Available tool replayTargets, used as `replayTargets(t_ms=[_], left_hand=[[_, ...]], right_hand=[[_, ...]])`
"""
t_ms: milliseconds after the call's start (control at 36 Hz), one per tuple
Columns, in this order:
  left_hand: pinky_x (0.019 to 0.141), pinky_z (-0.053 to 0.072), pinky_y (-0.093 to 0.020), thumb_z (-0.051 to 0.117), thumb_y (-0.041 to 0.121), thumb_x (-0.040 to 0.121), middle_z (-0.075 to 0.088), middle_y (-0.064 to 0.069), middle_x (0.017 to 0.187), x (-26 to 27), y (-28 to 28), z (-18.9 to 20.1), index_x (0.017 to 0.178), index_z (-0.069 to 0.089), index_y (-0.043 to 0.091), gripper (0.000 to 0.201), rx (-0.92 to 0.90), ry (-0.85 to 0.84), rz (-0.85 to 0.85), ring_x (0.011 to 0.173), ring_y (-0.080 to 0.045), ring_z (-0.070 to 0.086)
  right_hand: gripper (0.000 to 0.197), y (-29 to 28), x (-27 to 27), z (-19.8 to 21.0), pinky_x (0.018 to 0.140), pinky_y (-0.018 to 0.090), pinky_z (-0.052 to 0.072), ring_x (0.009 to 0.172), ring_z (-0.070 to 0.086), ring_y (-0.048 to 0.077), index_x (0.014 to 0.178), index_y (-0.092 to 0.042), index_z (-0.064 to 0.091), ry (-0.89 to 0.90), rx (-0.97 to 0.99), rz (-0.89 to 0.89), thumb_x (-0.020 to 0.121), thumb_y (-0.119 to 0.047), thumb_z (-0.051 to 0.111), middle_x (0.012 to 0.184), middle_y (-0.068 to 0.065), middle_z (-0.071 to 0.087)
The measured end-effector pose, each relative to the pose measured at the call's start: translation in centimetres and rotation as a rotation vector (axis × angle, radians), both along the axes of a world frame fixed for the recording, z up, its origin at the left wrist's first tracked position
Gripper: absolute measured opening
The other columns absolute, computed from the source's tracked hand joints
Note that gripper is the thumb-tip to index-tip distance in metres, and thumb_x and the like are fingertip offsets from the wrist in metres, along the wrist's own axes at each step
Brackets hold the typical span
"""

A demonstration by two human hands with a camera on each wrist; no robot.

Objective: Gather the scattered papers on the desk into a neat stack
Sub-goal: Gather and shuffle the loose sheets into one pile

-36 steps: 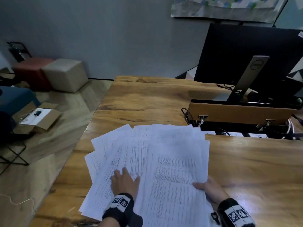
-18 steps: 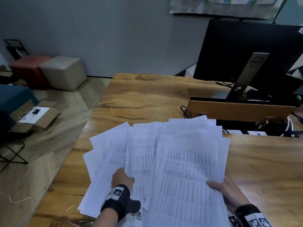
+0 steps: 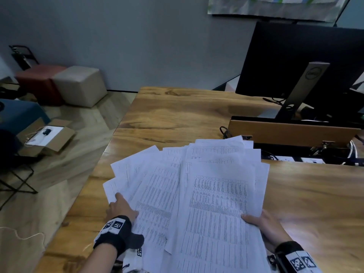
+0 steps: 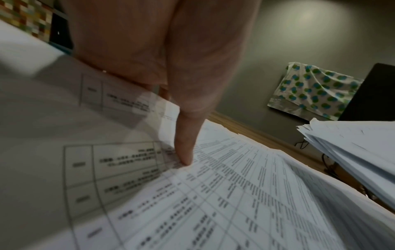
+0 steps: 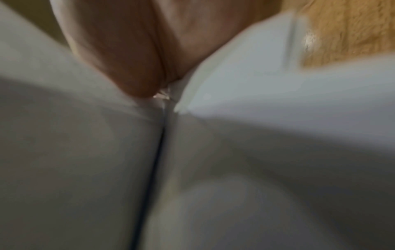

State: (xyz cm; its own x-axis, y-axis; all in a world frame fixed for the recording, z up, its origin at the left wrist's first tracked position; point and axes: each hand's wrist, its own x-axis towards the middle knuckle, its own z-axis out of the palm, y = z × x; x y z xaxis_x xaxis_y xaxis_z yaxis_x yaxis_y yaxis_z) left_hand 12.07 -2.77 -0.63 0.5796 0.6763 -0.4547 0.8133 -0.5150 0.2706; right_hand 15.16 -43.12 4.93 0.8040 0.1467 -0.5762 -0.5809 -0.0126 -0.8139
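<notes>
Cables (image 3: 224,132) and monitor stand (image 3: 303,89) lie beyond papers (image 3: 216,194)

The papers (image 3: 197,194) lie on the desk (image 3: 177,115), the monitor (image 3: 295,66) behind at right.

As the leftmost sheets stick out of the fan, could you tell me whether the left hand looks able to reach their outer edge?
Probably yes: the left hand touches those leftmost sheets, and nothing covers their edge.

We see a dark monitor (image 3: 291,56) on a grey stand (image 3: 304,89) at the right, a patterned cloth (image 3: 275,5) on the wall above; on the floor, left, a beige cube seat (image 3: 78,85) touches a red seat (image 3: 36,82), an open cardboard box (image 3: 49,137) nearer us.
</notes>
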Motion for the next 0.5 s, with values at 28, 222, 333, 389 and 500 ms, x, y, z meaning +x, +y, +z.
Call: replayTargets(t_ms=[28, 222, 333, 389, 500], left_hand=[[0.088, 0.054, -0.045, 0.081, 0.031, 0.068, 0.055, -0.017, 0.120, 0.0, 0.1, 0.1, 0.129, 0.040, 0.012, 0.076, 0.001, 0.004, -0.001, 0.109, -0.036, 0.057], [0.076, 0.048, -0.037, 0.083, 0.026, 0.071, 0.046, -0.019, 0.127, -0.2, -0.3, 1.0, 0.123, 0.044, 0.005, 0.068, -0.045, -0.007, 0.012, 0.105, -0.034, 0.058], [0.072, 0.051, -0.032, 0.080, 0.028, 0.072, 0.062, -0.012, 0.119, -0.5, 0.1, 1.3, 0.117, 0.050, 0.008, 0.057, -0.043, 0.004, -0.044, 0.100, -0.030, 0.063], [0.064, 0.047, -0.027, 0.074, 0.025, 0.075, 0.067, -0.008, 0.110, -0.7, 0.6, 1.4, 0.112, 0.057, 0.012, 0.043, 0.005, -0.026, -0.071, 0.085, -0.026, 0.061], [0.051, 0.037, -0.025, 0.064, 0.010, 0.075, 0.054, -0.003, 0.066, -0.9, 1.3, 2.1, 0.071, 0.048, 0.016, 0.018, 0.051, -0.198, -0.118, 0.056, -0.022, 0.045]], right_hand=[[0.028, 0.1, 0.0, 0.0, 0.092, 0.056, 0.054, 0.097, 0.073, 0.044, 0.116, 0.005, 0.063, 0.000, -0.009, 0.013, 0.089, 0.011, 0.058, 0.106, 0.025, 0.077], [0.043, 0.5, 0.4, -0.7, 0.100, 0.064, 0.048, 0.104, 0.070, 0.046, 0.123, 0.004, 0.060, 0.013, -0.015, 0.020, 0.082, 0.000, 0.073, 0.113, 0.027, 0.074], [0.067, 0.7, 0.7, -1.4, 0.101, 0.065, 0.046, 0.107, 0.069, 0.045, 0.123, 0.001, 0.061, 0.012, 0.017, 0.050, 0.064, -0.014, 0.087, 0.116, 0.026, 0.073], [0.046, 1.0, 0.7, -1.3, 0.102, 0.065, 0.046, 0.107, 0.070, 0.045, 0.123, 0.002, 0.061, 0.018, -0.007, 0.058, 0.079, -0.002, 0.075, 0.115, 0.025, 0.073], [0.032, 1.3, 0.9, -1.3, 0.100, 0.064, 0.048, 0.105, 0.070, 0.045, 0.122, 0.002, 0.061, 0.032, -0.040, 0.083, 0.090, 0.006, 0.062, 0.114, 0.026, 0.074]])
